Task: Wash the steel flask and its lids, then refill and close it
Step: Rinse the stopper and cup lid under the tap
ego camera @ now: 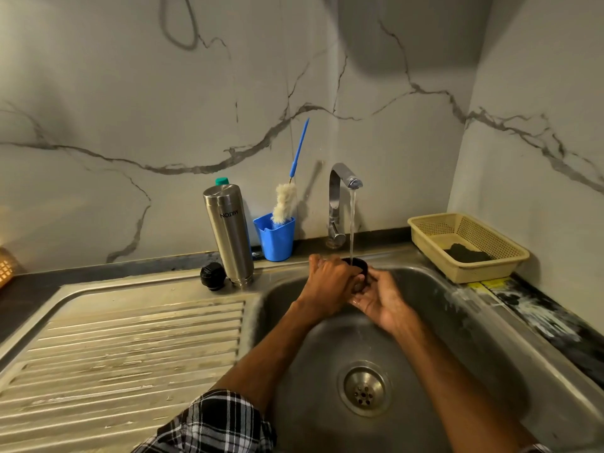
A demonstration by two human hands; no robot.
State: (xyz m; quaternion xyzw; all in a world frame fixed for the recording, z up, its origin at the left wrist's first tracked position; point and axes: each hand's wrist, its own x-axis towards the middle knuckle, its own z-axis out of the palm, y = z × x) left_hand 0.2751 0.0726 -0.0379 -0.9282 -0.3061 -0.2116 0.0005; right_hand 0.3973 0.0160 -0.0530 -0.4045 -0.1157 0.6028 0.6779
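The steel flask (229, 234) stands upside down on the sink's edge, left of the basin. A black inner lid (213, 276) lies beside its base. Over the basin, both hands hold a black cup-shaped lid (359, 265) with its mouth up under the running water (352, 223) from the tap (338, 197). My left hand (330, 280) grips the lid's left side with curled fingers. My right hand (379, 299) cups it from below and from the right. Most of the lid is hidden by the fingers.
A blue cup (275, 238) with a white bottle brush (287, 197) stands behind the flask. A beige plastic basket (470, 246) holding a dark scrub pad sits at the right. The ribbed drainboard (124, 348) lies left of the basin; the drain (364, 389) is below the hands.
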